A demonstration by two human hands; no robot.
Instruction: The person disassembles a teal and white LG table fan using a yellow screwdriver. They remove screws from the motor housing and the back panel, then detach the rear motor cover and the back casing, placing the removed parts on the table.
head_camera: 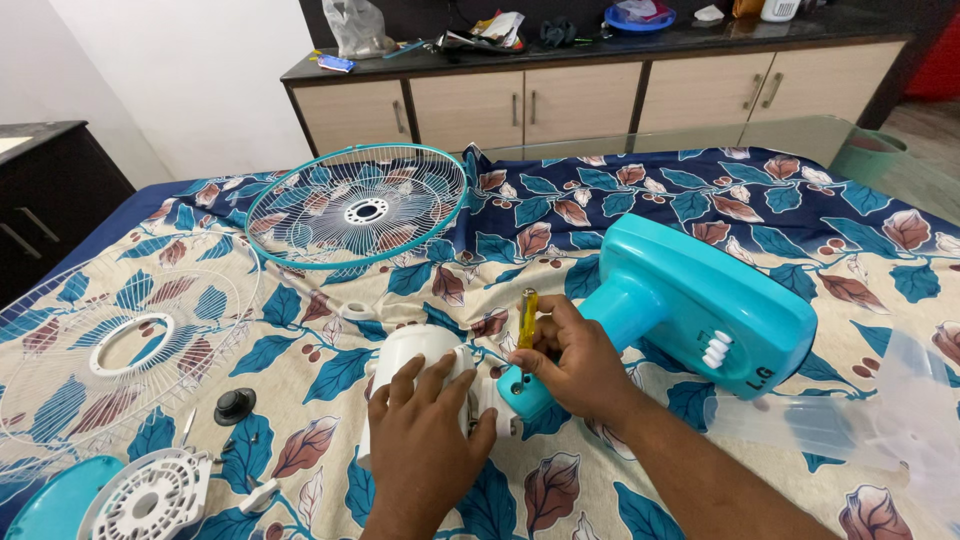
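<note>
A dismantled table fan lies on a leaf-patterned cloth. My left hand (425,430) rests on the white motor housing (405,350) and holds it down. My right hand (570,365) grips a yellow-handled screwdriver (527,318), held upright at the joint where the housing meets the turquoise neck (620,305). The turquoise fan base (720,300), with white push buttons (715,350), lies on its side to the right of my hands.
A turquoise-rimmed grille (357,207) lies behind, a white grille (95,345) at the left. A black knob (235,405), a white vented cover (150,495) and a clear fan blade (880,410) lie around. A cabinet (600,100) stands beyond.
</note>
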